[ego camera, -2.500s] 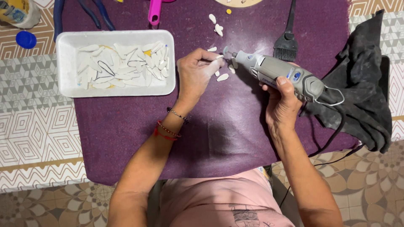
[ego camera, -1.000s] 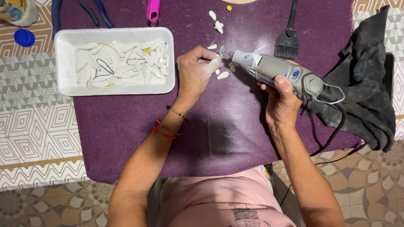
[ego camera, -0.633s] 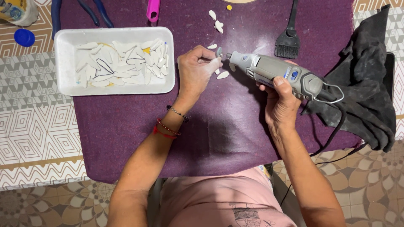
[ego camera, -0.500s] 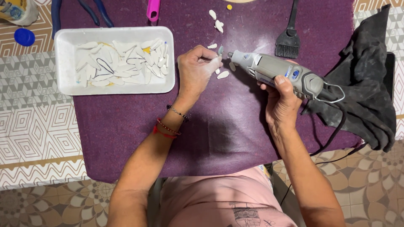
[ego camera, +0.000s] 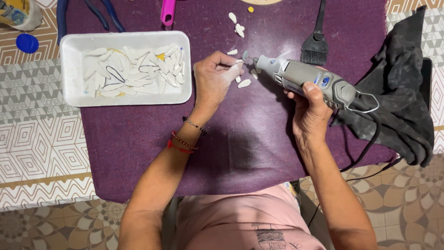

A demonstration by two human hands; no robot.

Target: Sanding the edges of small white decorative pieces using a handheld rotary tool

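My left hand [ego camera: 214,79] pinches a small white petal-shaped piece [ego camera: 238,63] between thumb and fingertips, low over the purple felt mat [ego camera: 240,143]. My right hand [ego camera: 311,111] grips a grey corded rotary tool [ego camera: 309,79] from below. Its small grinding tip [ego camera: 245,55] points left and sits right at the held piece. Two more white pieces [ego camera: 244,83] lie on the mat just under the tip.
A white foam tray [ego camera: 126,101] with several white pieces sits at the left. A black brush [ego camera: 315,44], a dark cloth [ego camera: 398,95], a pink handle [ego camera: 167,11], blue-handled pliers [ego camera: 62,21] and a blue cap [ego camera: 27,42] lie around. Loose white pieces [ego camera: 237,27] rest further back.
Almost nothing differs: both hands stay in place, and the tool's tip shifts only slightly against the held white piece.
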